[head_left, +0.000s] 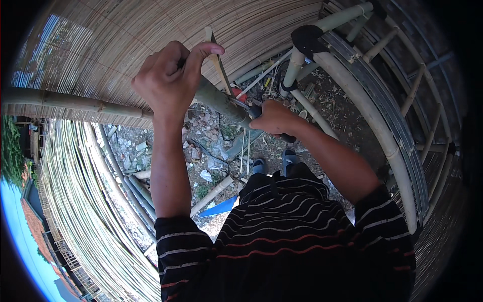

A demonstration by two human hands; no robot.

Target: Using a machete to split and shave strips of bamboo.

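Observation:
My left hand [168,80] is raised at upper centre, fingers curled and thumb pressed across a thin bamboo strip [220,70]. Part of that grip is hidden behind the hand. The strip slants down to a thick green bamboo pole [219,103], which passes behind my left wrist. My right hand [274,118] is closed round the dark handle of a knife [241,103]. Its blade points left and meets the pole by the strip's lower end. Just beyond the blade lies something small and red [238,93].
A bamboo frame [352,90] with dark bindings curves along the right. Slatted bamboo screening [115,45] spans the far side, with a horizontal pole [75,100] before it. Rubble [198,146] and shavings litter the ground near my sandals [289,158]. A blue blade-shaped piece [219,207] lies nearer.

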